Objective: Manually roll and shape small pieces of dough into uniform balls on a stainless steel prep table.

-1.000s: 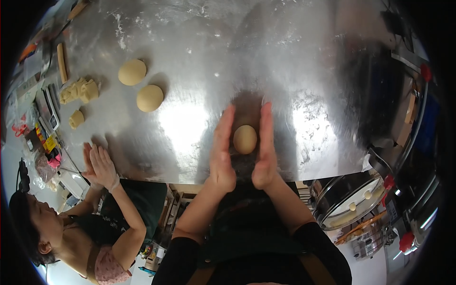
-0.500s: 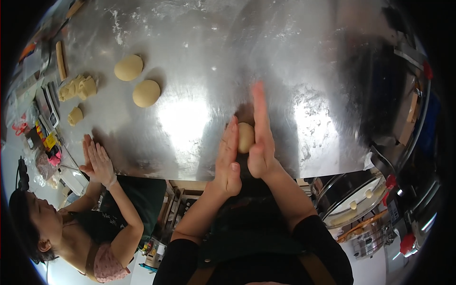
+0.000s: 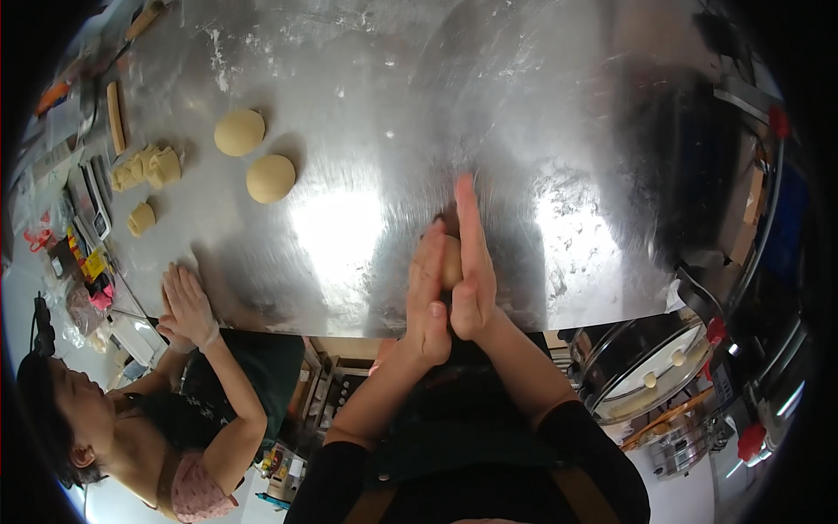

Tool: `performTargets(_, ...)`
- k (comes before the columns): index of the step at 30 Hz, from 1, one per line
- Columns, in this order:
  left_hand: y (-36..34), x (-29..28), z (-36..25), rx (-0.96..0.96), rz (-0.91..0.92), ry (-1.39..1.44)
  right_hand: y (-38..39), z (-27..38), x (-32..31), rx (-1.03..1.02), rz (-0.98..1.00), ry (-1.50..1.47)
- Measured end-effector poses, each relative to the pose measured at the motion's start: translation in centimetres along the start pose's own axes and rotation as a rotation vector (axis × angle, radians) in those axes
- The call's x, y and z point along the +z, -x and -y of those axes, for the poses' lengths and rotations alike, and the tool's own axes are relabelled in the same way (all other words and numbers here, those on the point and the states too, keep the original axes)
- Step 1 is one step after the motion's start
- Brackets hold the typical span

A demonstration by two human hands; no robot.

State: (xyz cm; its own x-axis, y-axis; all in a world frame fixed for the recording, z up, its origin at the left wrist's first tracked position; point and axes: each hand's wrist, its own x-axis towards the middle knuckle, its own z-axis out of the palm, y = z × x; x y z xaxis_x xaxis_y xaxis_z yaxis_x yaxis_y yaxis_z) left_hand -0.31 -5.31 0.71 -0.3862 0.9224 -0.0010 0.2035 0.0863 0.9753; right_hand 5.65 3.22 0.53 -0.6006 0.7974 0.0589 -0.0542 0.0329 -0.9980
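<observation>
A pale dough ball (image 3: 451, 263) rests on the steel table near its front edge, between my two palms. My left hand (image 3: 428, 293) stands on edge along its left side, fingers stretched out straight. On the other side my right hand (image 3: 474, 271) is also upright on its edge, with long straight fingers reaching farther forward. Both palms appear to touch the dough, and they hide most of it. Neither hand has its fingers wrapped round anything.
Two smooth dough balls (image 3: 271, 179) lie at the left of the steel table (image 3: 419, 113), near cut dough pieces (image 3: 147, 167) and a wooden stick (image 3: 115, 118). A co-worker's hands (image 3: 186, 306) press together at the left edge. A round pan (image 3: 642, 371) with small dough balls stands front right.
My hands have come closer together around the dough ball and slightly nearer to me, covering more of it. The co-worker's hands have shifted a little.
</observation>
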Motion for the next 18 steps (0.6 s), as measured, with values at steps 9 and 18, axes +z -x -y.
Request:
performTargets(9, -2.9, -1.8, -0.4, -0.11, -0.037, 0.131, -1.7, -1.3, -0.6, -0.087, 0.017, 0.034)
performTargets(18, -1.3, -0.8, 0.9, -0.002, -0.055, -0.003, -3.0, -0.6, 0.1, -0.013, -0.005, 0.009)
